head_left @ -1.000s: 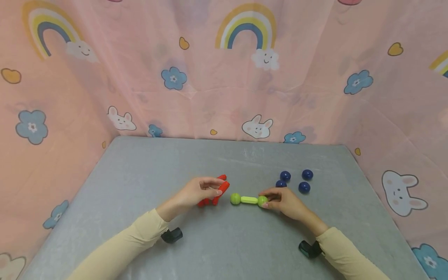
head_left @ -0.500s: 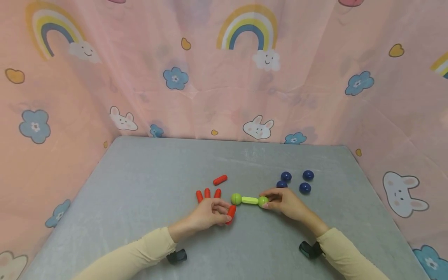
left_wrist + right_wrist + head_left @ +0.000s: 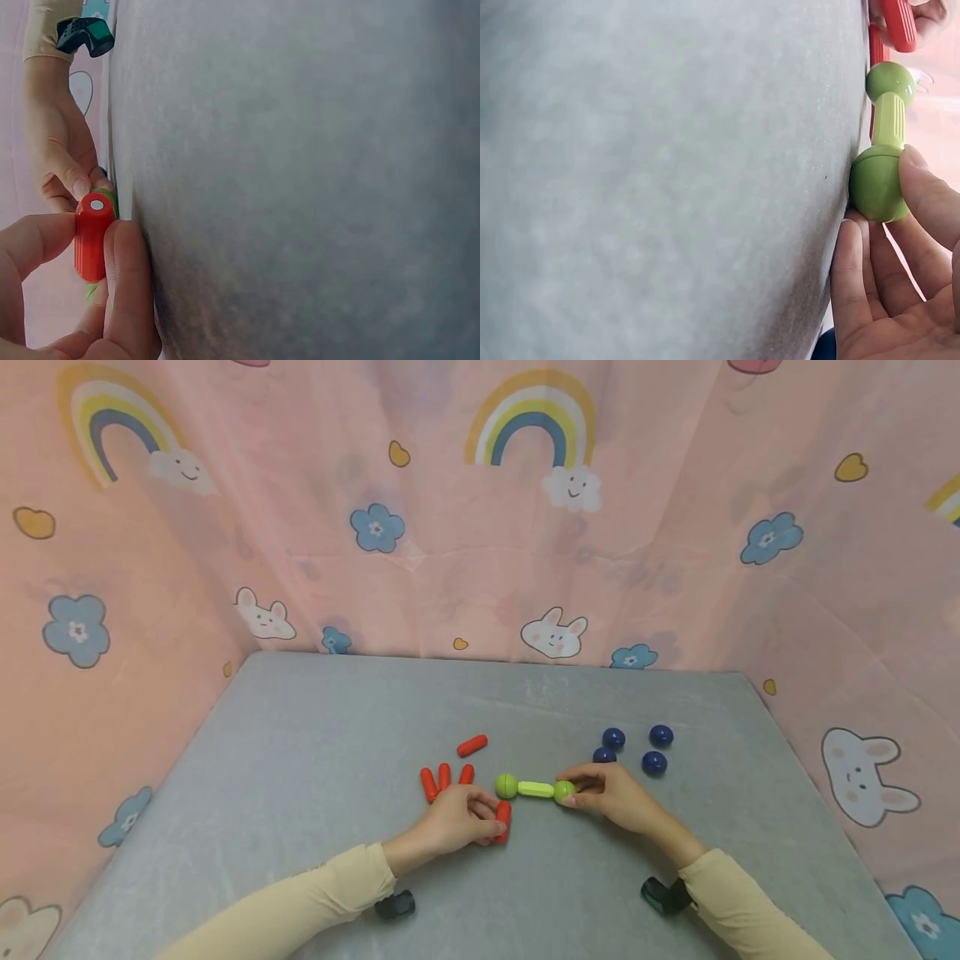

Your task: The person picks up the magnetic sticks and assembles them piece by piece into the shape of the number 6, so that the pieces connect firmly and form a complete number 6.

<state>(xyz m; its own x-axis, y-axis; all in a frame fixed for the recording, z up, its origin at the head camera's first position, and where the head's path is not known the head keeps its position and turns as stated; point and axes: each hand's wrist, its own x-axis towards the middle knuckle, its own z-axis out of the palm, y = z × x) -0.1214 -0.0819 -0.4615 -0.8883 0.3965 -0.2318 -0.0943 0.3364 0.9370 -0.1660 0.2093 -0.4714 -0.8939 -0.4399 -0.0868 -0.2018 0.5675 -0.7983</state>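
Note:
Between thumb and fingers, my left hand (image 3: 453, 821) pinches a red ribbed rod (image 3: 503, 822), just in front of a green ball's near side. A pale disc shows on the rod's end in the left wrist view. My right hand (image 3: 618, 797) holds the right-hand green ball (image 3: 879, 184) of a dumbbell-like piece: two green balls joined by a light green bar (image 3: 536, 789). The left-hand green ball (image 3: 506, 786) is free of any hand. In the right wrist view, thumb and fingers lie around the near ball while the bar points away toward the left hand.
Several more red rods (image 3: 428, 783) lie beyond the left hand, one loose red rod (image 3: 472, 745) farther back. Several dark blue balls (image 3: 654, 764) sit behind the right hand, one partly hidden by it. A pink patterned curtain (image 3: 450, 568) borders the grey table (image 3: 337, 718).
The left hand has lifted a red rod from the group and brought it toward me and right, turning it nearly in line with my view. The right hand stays on the green ball.

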